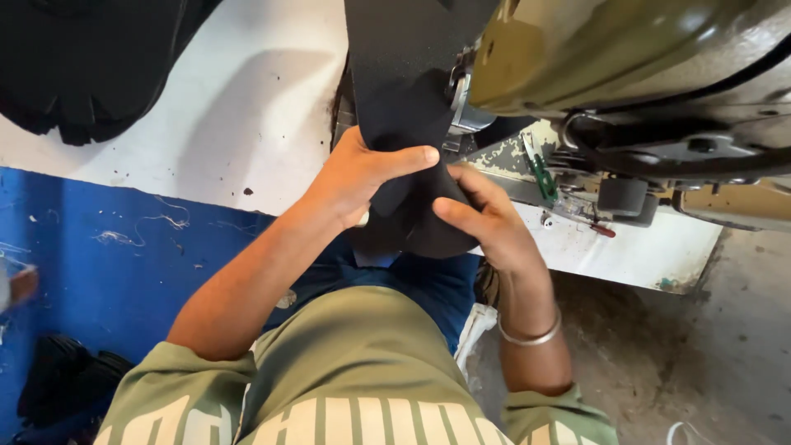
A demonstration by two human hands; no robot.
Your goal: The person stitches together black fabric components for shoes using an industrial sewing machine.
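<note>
A strip of black fabric point(404, 91) runs from the top of the view down to my lap, passing beside the head of an olive-green sewing machine point(626, 58). My left hand point(358, 177) grips the fabric from the left, thumb laid across its front. My right hand point(486, 218) pinches the lower folded end of the same fabric from the right; a silver bangle point(531, 334) circles that wrist. Both hands sit close together just in front of the machine's needle area, which the fabric partly hides.
A white worn table top point(247, 107) carries the machine. A heap of black cloth point(91, 66) lies at the top left. Blue surface with loose threads point(107, 247) is at the left, more dark cloth point(62, 379) below. Bare concrete floor point(700, 346) at right.
</note>
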